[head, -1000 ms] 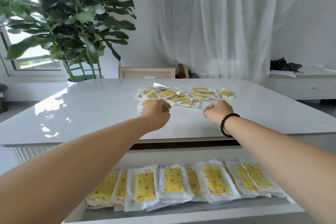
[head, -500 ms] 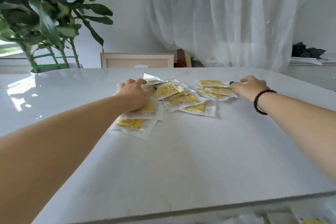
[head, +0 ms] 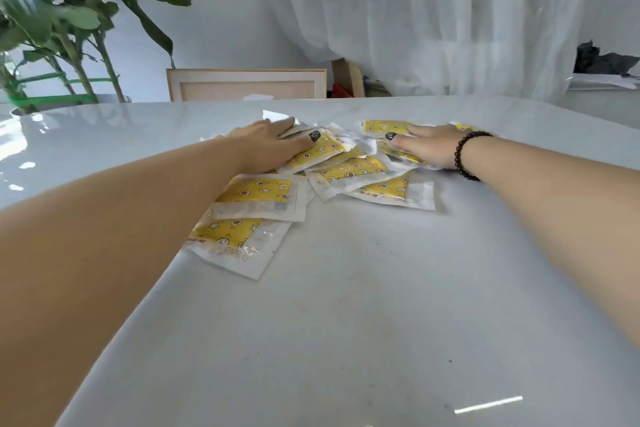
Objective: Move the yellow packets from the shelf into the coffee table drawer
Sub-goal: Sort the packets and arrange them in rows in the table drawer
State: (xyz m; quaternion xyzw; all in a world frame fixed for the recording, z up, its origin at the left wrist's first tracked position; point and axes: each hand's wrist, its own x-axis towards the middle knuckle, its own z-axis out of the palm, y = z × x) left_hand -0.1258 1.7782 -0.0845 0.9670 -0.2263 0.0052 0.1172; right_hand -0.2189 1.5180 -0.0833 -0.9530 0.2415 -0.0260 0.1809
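Several yellow packets (head: 349,172) in clear and white wrappers lie in a loose overlapping pile on the glossy white table top (head: 346,305). My left hand (head: 266,146) lies flat on the pile's left side, fingers spread, thumb on a yellow packet. My right hand (head: 427,149), with a black bead bracelet at the wrist, presses flat on the packets at the pile's right side. Two packets (head: 242,218) lie nearer to me, partly under my left forearm. The drawer is out of view.
A large green potted plant (head: 69,28) stands beyond the table's far left corner. A framed panel (head: 246,85) leans behind the table. White curtains (head: 433,17) hang at the back. A low white cabinet with dark cloth (head: 602,61) is at the far right.
My view has moved forward over the table and the drawer has dropped out of sight. Both hands reached from closed fists near the front edge to lying flat on the packet pile.
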